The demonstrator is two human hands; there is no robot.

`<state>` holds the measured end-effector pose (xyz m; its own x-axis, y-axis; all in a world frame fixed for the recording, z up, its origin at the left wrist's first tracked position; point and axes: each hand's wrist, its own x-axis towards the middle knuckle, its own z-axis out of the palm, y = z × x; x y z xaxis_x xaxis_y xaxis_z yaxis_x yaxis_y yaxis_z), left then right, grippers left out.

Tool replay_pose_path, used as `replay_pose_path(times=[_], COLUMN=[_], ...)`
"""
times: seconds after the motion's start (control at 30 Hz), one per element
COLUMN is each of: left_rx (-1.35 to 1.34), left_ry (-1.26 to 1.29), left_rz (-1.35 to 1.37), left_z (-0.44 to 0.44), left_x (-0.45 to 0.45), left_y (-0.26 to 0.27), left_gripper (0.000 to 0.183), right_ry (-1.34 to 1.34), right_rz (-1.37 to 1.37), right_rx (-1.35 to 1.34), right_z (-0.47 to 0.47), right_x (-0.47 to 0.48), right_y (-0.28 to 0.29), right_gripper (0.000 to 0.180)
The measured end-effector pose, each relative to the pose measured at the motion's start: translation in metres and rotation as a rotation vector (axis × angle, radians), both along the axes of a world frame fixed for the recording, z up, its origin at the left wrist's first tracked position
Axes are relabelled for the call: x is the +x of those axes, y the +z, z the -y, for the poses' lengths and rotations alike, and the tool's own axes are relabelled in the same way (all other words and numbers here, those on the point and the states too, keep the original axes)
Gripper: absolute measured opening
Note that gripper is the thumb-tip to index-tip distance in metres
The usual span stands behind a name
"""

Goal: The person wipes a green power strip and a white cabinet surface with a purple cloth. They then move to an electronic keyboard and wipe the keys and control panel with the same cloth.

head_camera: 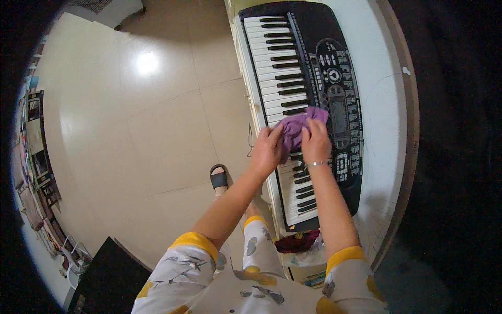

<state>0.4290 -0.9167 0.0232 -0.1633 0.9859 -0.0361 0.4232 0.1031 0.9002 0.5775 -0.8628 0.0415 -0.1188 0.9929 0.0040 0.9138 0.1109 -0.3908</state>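
Observation:
A crumpled purple cloth [293,127] is bunched between my two hands, over the middle keys of a black electronic keyboard [313,23]. My left hand [268,151] grips the cloth at its left side, by the front edge of the white keys [270,80]. On the cloth's other side, my right hand [316,143] pinches it near the control panel, a bracelet at the wrist. The keyboard's small display [339,114] lies just beyond the right hand. Some of the keys under the cloth and hands are hidden.
The keyboard lies along a white surface [380,98] with a brown outer edge. Below its near end sit a dark red cloth [298,241] and clear plastic. Tiled floor [157,117] spreads to the left, with my slippered foot [218,176] on it. A black panel [106,274] stands lower left.

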Motion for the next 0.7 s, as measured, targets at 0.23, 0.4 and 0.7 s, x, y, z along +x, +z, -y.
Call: replay_pose_path(times=[0.23,0.4,0.7], left_rx=[-0.141,-0.146,-0.199], left_ry=[0.046,0.147,0.179], left_rz=[-0.115,-0.139,0.089], left_z=[-0.022,0.025,0.032], left_x=[-0.029,-0.068,-0.024], left_y=[-0.063,-0.072,-0.046], left_gripper=[0.031,0.034,0.036], right_ry=[-0.075,0.097,0.14], right_rz=[0.062,-0.149,-0.048], right_rx=[0.016,-0.049,-0.014], right_z=[0.003,0.012,-0.004], right_x=[-0.066,-0.087,-0.067], right_y=[-0.052,-0.048,-0.046], right_gripper=[0.018,0.021,0.017])
